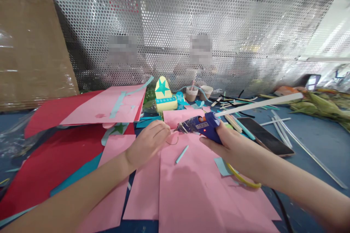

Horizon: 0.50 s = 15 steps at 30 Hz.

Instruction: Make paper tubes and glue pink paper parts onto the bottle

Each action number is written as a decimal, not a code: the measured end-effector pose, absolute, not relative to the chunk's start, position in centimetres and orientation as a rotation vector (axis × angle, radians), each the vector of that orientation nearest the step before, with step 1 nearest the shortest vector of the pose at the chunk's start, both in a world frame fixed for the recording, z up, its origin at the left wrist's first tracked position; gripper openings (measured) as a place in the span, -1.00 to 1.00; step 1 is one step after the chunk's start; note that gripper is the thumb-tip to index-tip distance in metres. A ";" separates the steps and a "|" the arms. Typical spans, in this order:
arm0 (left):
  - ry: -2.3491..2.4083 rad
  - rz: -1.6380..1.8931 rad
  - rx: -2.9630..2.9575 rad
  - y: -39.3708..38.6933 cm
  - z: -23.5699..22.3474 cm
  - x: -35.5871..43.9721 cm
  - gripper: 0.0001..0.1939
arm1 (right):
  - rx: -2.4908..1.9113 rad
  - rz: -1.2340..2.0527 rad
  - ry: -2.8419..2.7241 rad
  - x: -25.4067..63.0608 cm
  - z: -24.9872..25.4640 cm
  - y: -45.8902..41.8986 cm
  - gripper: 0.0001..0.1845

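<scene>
My right hand [225, 140] grips a blue hot glue gun [203, 125], with a long white glue stick [262, 103] poking out of its back. A small red light glows on the gun's side, and dried glue strands cover its nose. The nozzle tip points left, close to the fingertips of my left hand [151, 140]. Those fingers are pinched together; a bit of pink shows beside them, but what they hold is mostly hidden. Under both hands lie pink paper sheets [188, 193], with a short light-blue stick [182, 154] on top.
Red paper [62, 160] and raised pink sheets lie left. Behind stand a yellow paper piece with a teal star [162, 87] and two small cups [192, 94]. A dark phone [264, 136], clear sticks [308, 149] and thin coloured strips lie right. A perforated metal panel [169, 22] closes the back.
</scene>
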State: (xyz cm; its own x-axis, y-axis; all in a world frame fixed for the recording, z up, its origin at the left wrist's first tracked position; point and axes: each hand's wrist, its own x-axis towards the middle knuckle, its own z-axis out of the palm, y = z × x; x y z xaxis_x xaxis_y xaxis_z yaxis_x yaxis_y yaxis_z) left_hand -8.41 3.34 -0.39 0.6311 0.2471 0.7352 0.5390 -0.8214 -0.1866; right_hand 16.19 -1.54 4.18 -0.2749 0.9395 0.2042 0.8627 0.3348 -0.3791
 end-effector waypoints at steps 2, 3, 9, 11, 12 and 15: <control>-0.620 -1.027 -2.447 3.3 -0.4 -8.4 -0.84 | -1.592 0.301 -2.205 16.6 4.0 -1.3 -0.77; -0.623 -1.027 -2.445 3.3 -0.4 -8.3 -0.85 | -1.591 0.319 -2.206 16.8 3.9 -1.1 -0.77; -0.654 -0.994 -2.466 3.2 -0.5 -8.4 -0.86 | -1.582 0.306 -2.205 17.7 4.0 -0.5 -0.73; -0.664 -0.987 -2.466 3.3 -0.4 -8.4 -0.84 | -1.591 0.297 -2.176 17.8 4.1 -0.4 -0.70; -0.666 -0.986 -2.464 3.3 -0.4 -8.4 -0.83 | -1.598 0.295 -2.157 17.8 4.1 -0.4 -0.70; -0.658 -0.992 -2.459 3.2 -0.2 -8.3 -0.81 | -1.578 0.292 -2.145 17.8 4.1 -0.4 -0.67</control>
